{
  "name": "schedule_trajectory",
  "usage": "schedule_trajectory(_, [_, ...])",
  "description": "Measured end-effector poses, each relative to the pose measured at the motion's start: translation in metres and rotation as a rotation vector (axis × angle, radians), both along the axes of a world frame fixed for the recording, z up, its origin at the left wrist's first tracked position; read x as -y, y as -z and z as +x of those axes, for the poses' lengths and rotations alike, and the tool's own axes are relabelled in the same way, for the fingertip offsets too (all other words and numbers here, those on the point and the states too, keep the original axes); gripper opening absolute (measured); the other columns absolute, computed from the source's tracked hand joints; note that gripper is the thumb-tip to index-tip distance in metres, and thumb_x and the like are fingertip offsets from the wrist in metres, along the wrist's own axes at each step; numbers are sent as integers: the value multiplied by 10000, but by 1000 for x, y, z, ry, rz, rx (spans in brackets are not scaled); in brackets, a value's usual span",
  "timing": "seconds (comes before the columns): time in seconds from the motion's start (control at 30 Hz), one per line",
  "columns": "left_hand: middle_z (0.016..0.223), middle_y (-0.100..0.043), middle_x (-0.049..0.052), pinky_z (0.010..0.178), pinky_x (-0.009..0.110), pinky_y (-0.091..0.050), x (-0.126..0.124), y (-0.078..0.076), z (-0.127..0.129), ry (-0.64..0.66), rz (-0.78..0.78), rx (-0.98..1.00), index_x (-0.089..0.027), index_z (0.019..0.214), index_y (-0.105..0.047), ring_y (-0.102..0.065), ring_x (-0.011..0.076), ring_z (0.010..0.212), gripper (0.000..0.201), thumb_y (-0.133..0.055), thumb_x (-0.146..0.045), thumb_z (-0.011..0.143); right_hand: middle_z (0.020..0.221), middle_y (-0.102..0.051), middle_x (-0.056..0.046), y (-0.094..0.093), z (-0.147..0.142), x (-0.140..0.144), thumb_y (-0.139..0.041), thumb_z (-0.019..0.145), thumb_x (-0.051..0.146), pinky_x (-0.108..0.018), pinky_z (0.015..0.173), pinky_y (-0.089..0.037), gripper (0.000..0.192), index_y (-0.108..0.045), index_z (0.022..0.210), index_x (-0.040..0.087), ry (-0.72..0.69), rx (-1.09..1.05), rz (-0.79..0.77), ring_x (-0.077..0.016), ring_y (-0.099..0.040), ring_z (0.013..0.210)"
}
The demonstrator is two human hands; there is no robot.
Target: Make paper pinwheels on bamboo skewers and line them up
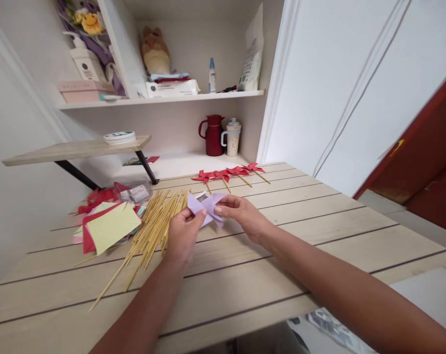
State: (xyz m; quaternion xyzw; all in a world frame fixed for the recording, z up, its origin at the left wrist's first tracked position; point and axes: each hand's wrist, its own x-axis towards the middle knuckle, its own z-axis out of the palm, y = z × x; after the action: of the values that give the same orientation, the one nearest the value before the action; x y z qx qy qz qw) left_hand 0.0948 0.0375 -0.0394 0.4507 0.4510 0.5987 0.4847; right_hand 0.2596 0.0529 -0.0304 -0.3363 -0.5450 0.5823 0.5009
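Observation:
Between my two hands is a light purple paper pinwheel [211, 202], held just above the tabletop. My left hand [184, 233] pinches its left side, thumb over the middle. On the other side my right hand [241, 214] grips the right blade between thumb and fingers. No stick shows on this pinwheel. Left of my hands lies a loose pile of thin wooden sticks [153, 228]. Several red paper pinwheels on sticks [237, 171] rest in a row farther back. Coloured paper sheets [112, 227], yellow-green on top of red, are stacked at the left.
A clear plastic box [136, 193] sits behind the paper. The small raised shelf [79, 150] on black legs carries a round white roll [120, 137]. A red jug [214, 135] and a cream cup [233, 137] stand at the back. The slatted table [337, 231] extends right.

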Motion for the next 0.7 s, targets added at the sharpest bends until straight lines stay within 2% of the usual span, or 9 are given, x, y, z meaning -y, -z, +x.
schedule_trajectory(0.1, [944, -775, 83, 875, 359, -540, 2, -2, 2, 7, -17, 3, -128, 946, -751, -714, 210, 862, 298, -778, -283, 693, 822, -722, -17, -2, -1, 2, -844, 638, 373, -323, 823, -461, 276, -736, 812, 188, 37, 35, -5, -166, -627, 786])
schedule_trajectory(0.2, [927, -775, 83, 846, 347, -544, 3, -3, 3, 6, -39, 0, -122, 940, -750, -712, 207, 841, 295, -775, -279, 692, 809, -714, -18, -2, -2, 2, -852, 618, 389, -312, 795, -450, 297, -735, 791, 178, 39, 50, -9, -161, -610, 767])
schedule_trajectory(0.37, [945, -773, 93, 821, 322, -538, 4, -3, 4, -6, -51, -22, -111, 945, -749, -707, 200, 841, 299, -769, -268, 692, 647, -638, 6, 2, -4, 2, -855, 598, 423, -285, 667, -405, 319, -693, 682, 162, 57, 84, -25, -131, -538, 634])
schedule_trajectory(0.7, [1002, -765, 111, 806, 284, -519, 3, 1, 3, 131, -116, 23, -118, 996, -736, -697, 180, 862, 337, -789, -276, 703, 647, -602, 23, 9, -3, -2, -785, 649, 357, -277, 635, -359, 249, -615, 648, 174, 108, 138, 40, -120, -501, 618])
